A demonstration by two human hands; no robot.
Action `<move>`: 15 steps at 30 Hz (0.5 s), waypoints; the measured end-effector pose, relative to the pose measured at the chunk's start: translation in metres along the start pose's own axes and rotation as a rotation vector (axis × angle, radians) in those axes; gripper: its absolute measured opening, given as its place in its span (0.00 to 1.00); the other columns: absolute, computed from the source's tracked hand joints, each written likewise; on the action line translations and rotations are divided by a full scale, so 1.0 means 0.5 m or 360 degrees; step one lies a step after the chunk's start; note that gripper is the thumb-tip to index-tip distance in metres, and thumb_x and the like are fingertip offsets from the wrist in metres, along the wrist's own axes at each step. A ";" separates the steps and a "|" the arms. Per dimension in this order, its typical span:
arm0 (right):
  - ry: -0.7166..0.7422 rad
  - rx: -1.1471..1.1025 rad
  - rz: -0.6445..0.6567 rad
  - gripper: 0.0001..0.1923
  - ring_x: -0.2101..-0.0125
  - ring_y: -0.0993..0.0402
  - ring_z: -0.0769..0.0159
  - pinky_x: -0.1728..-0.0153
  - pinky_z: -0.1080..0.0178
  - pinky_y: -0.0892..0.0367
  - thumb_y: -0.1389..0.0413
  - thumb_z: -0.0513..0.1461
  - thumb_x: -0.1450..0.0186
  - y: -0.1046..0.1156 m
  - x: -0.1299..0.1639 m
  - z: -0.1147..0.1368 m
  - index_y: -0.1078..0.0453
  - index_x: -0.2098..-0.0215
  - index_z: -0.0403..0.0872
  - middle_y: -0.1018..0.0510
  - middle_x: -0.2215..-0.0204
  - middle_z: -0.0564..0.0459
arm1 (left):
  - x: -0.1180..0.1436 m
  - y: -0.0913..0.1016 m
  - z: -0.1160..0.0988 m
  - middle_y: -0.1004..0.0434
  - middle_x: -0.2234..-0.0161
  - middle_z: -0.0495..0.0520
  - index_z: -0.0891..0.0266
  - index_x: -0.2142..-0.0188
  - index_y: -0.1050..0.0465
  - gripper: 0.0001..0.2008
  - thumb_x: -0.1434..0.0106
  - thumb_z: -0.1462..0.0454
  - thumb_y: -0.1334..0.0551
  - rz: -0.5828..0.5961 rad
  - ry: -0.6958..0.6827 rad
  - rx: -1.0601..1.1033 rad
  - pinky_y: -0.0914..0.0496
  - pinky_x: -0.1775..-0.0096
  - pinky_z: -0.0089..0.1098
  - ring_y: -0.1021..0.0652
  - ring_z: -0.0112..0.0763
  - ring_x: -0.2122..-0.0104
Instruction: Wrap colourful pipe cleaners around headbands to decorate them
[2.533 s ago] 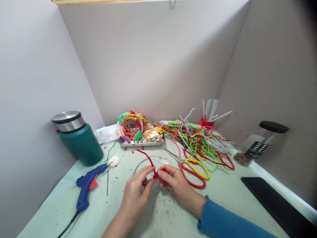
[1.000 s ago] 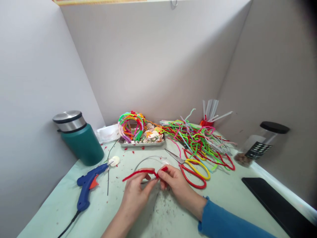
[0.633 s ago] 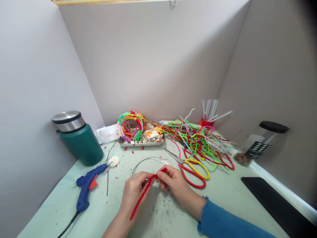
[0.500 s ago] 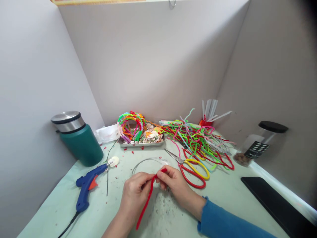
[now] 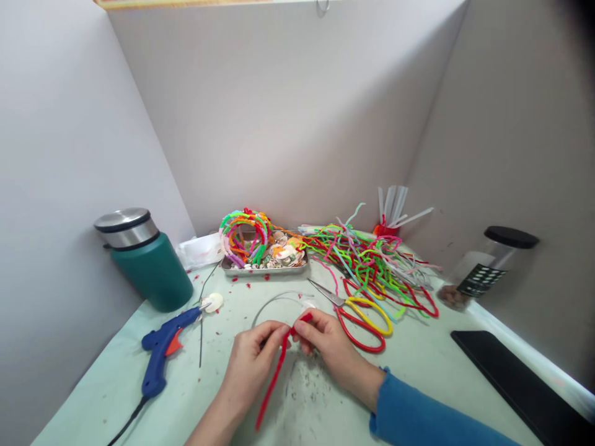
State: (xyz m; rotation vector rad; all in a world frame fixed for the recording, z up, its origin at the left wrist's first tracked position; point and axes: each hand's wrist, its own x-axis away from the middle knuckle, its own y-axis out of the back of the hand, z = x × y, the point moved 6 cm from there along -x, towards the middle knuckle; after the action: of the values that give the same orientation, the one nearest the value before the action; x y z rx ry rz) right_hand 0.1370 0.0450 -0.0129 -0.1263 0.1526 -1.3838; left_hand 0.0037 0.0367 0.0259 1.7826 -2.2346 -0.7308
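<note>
A fuzzy red pipe cleaner (image 5: 273, 384) is pinched between both hands, one tail hanging down toward me and a short end poking up at the right fingers. My left hand (image 5: 248, 356) closes thumb and forefinger on it near its bend. Close beside that, my right hand (image 5: 325, 337) grips the upper end with curled fingers. A thin grey wire (image 5: 269, 300) curves up behind the hands, and where it runs between the fingers is hidden. Red-and-yellow-handled scissors (image 5: 357, 316) lie just right of my right hand, blades pointing back left.
A blue glue gun (image 5: 160, 353) and green bottle (image 5: 151, 272) stand left. Behind are a metal tray (image 5: 267, 271) with colourful rings and discs, and a heap of pipe cleaners (image 5: 372, 260). To the right sit a black-lidded jar (image 5: 483, 272) and a black slab (image 5: 515, 384).
My left fingers have shifted slightly at the pipe cleaner's bend, and the thumb now lies more along it. The wire's curve has moved a little. The right hand stays nearly still.
</note>
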 end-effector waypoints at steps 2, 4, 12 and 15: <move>-0.0005 0.0007 -0.0007 0.13 0.83 0.41 0.74 0.81 0.69 0.47 0.44 0.45 0.41 0.001 0.000 -0.001 0.33 0.75 0.43 0.34 0.86 0.60 | 0.000 0.001 -0.004 0.22 0.73 0.50 0.61 0.67 0.23 0.14 0.38 0.58 0.45 -0.0015 -0.0014 0.0013 0.33 0.67 0.26 0.25 0.31 0.71; -0.0021 0.0015 -0.0008 0.13 0.84 0.41 0.74 0.81 0.70 0.47 0.43 0.45 0.41 0.002 0.000 -0.003 0.33 0.75 0.44 0.35 0.86 0.60 | 0.000 -0.001 -0.003 0.21 0.72 0.50 0.62 0.67 0.23 0.12 0.40 0.59 0.43 -0.0022 -0.0002 0.0047 0.33 0.67 0.26 0.25 0.31 0.71; -0.0023 0.0010 -0.0004 0.13 0.84 0.42 0.75 0.81 0.69 0.48 0.42 0.46 0.42 0.001 0.000 -0.004 0.34 0.75 0.44 0.35 0.86 0.60 | 0.003 -0.005 0.003 0.23 0.74 0.50 0.61 0.71 0.24 0.10 0.41 0.59 0.41 -0.0099 -0.0018 -0.0115 0.36 0.72 0.26 0.28 0.28 0.76; -0.0023 -0.0005 -0.0003 0.14 0.83 0.42 0.74 0.81 0.69 0.47 0.42 0.46 0.43 0.000 0.001 -0.001 0.34 0.75 0.44 0.35 0.86 0.60 | 0.005 -0.006 -0.005 0.24 0.74 0.50 0.60 0.70 0.25 0.10 0.40 0.59 0.42 -0.0109 -0.0102 -0.0241 0.36 0.72 0.26 0.28 0.28 0.75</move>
State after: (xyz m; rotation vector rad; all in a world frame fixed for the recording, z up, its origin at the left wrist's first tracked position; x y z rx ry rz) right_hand 0.1370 0.0446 -0.0133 -0.1388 0.1427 -1.3843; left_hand 0.0066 0.0330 0.0263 1.7943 -2.1028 -0.9567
